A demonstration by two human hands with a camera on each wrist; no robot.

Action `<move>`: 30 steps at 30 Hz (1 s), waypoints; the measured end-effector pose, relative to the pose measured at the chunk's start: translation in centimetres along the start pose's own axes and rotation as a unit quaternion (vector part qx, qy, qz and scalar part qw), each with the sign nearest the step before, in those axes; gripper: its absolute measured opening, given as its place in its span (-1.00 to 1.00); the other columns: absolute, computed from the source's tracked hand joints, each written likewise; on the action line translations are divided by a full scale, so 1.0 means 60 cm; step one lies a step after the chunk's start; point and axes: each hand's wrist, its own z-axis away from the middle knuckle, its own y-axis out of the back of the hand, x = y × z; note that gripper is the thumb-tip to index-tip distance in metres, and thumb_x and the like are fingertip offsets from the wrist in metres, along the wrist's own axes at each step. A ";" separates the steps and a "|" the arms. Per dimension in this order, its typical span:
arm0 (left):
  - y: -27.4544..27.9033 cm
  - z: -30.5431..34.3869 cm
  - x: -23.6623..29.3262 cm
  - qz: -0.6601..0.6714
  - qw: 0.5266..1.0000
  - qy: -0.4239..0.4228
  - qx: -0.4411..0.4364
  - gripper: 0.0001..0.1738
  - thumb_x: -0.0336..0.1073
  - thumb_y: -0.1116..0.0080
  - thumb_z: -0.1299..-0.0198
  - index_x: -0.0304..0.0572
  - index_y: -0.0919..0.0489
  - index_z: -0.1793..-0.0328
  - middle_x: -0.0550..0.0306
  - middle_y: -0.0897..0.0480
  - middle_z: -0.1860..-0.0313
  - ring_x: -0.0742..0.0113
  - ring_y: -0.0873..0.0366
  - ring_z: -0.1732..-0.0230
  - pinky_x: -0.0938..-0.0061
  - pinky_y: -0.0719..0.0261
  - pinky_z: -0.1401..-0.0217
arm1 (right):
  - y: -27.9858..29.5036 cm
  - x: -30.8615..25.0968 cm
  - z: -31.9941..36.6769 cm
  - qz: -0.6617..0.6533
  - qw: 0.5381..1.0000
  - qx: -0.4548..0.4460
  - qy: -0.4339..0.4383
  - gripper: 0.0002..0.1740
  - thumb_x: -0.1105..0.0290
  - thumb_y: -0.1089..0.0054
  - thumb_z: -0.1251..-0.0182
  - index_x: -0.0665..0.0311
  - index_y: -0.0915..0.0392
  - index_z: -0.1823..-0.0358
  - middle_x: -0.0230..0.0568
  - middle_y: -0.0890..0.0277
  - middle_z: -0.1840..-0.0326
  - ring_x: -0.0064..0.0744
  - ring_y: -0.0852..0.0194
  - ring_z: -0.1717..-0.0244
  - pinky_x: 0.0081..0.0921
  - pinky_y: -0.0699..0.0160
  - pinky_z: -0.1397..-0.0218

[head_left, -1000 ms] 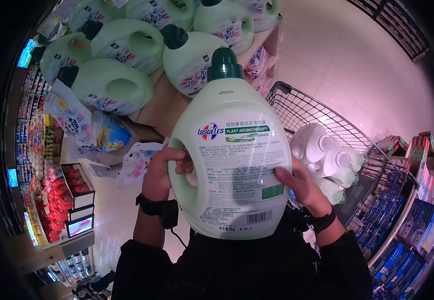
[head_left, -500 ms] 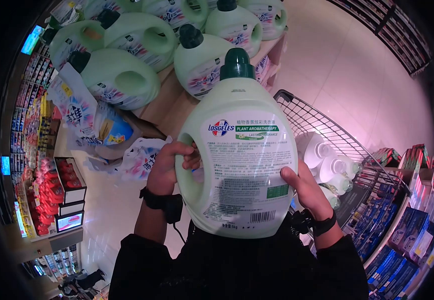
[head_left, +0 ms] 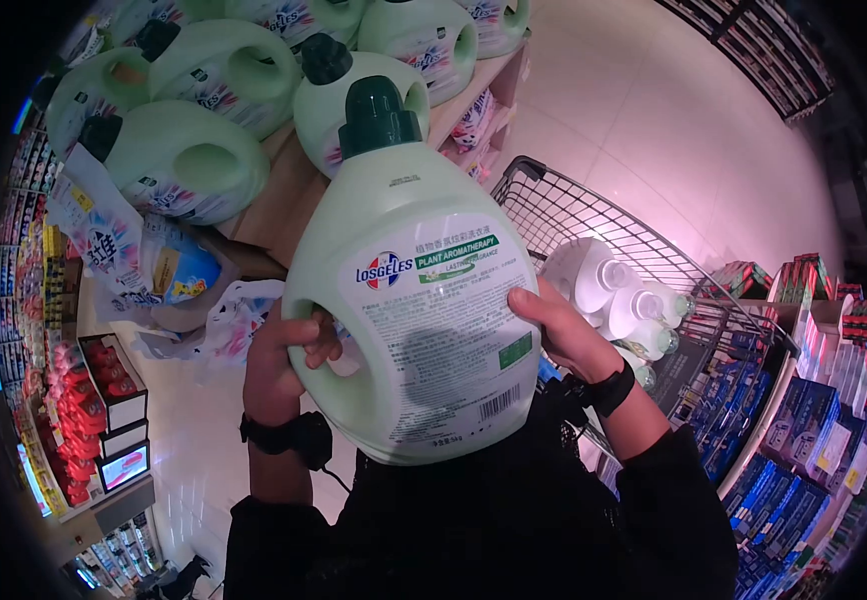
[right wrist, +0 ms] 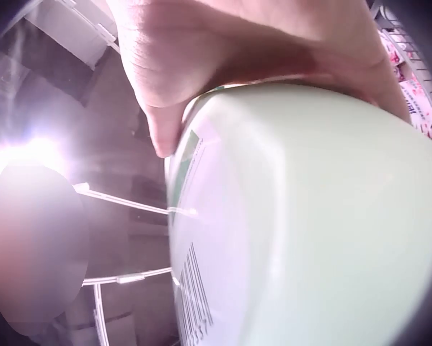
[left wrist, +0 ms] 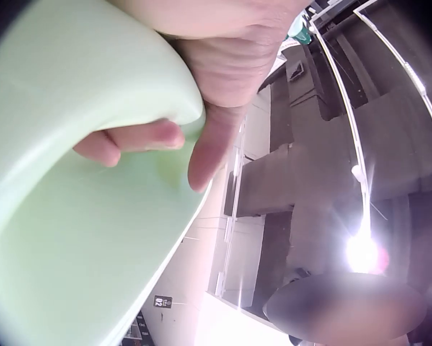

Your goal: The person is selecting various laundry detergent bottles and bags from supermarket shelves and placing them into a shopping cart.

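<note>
A large pale green jug of laundry detergent with a dark green cap is held up before the person's chest, its back label facing the head camera. Through the handle hole curl the fingers of the left hand; the left wrist view shows the fingertips inside the hole and the thumb lying along the jug. On the opposite side, the right hand grips the jug's edge. Its thumb lies on the label, while its other fingers are hidden behind the jug in the head view. The jug leans slightly left.
Several matching jugs stand on a wooden display at the upper left, with plastic-wrapped packs beside them. A wire shopping cart at the right holds several white and green bottles. Stocked shelves line the right side.
The jug has tipped a little to the left, and it appears farther left in the head view together with the display and cart. Both hands keep their hold on it.
</note>
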 end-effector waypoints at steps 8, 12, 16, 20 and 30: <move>-0.141 0.040 -0.139 -0.132 0.969 0.170 -0.121 -0.46 -0.51 -0.33 0.06 -0.37 -0.42 -0.10 0.08 -0.59 0.47 0.36 -0.58 0.55 0.57 -0.49 0.56 | 0.171 0.151 -0.004 -0.070 0.995 -0.051 0.039 0.03 -0.28 -0.29 -0.10 0.30 -0.17 -0.41 -0.15 -0.36 -0.33 -0.27 -0.37 -0.30 -0.29 -0.40 -0.33; -0.084 0.105 -0.137 -0.153 0.975 0.093 -0.132 -0.66 -0.44 -0.35 -0.01 -0.30 -0.54 0.07 0.14 -0.61 0.44 0.46 -0.54 0.55 0.59 -0.49 0.51 | 0.042 0.224 -0.040 -0.045 0.994 -0.101 -0.022 -0.05 -0.25 -0.23 -0.16 0.30 -0.21 -0.38 -0.16 -0.39 -0.29 -0.27 -0.39 -0.26 -0.29 -0.42 -0.31; -0.012 0.163 -0.137 -0.179 0.982 0.043 -0.045 -0.70 -0.39 -0.35 -0.05 -0.25 -0.54 0.10 0.14 -0.63 0.33 0.44 -0.59 0.39 0.48 -0.53 0.42 | -0.058 0.241 -0.139 -0.017 0.988 -0.135 -0.077 -0.12 -0.23 -0.16 -0.22 0.29 -0.25 -0.35 -0.16 -0.42 -0.26 -0.27 -0.42 -0.22 -0.30 -0.44 -0.28; 0.037 0.167 -0.177 -0.303 0.918 -0.239 0.093 -0.54 -0.25 -0.39 0.01 -0.34 -0.53 0.02 -0.05 -0.63 0.22 0.13 -0.62 0.18 0.27 -0.57 0.21 | -0.119 0.236 -0.218 0.002 0.985 -0.132 -0.107 -0.19 -0.21 -0.10 -0.27 0.29 -0.28 -0.32 -0.16 -0.45 -0.22 -0.27 -0.45 -0.19 -0.30 -0.46 -0.26; 0.184 0.105 -0.106 -0.290 0.899 -0.253 0.208 -0.54 -0.25 -0.36 0.00 -0.23 -0.56 -0.05 -0.05 -0.67 0.21 0.02 -0.65 0.22 0.29 -0.59 0.18 | -0.274 0.165 -0.453 0.038 0.991 -0.057 -0.114 -0.41 -0.09 0.15 -0.44 0.27 -0.42 -0.19 -0.17 -0.55 -0.08 -0.26 -0.54 -0.04 -0.31 -0.52 -0.16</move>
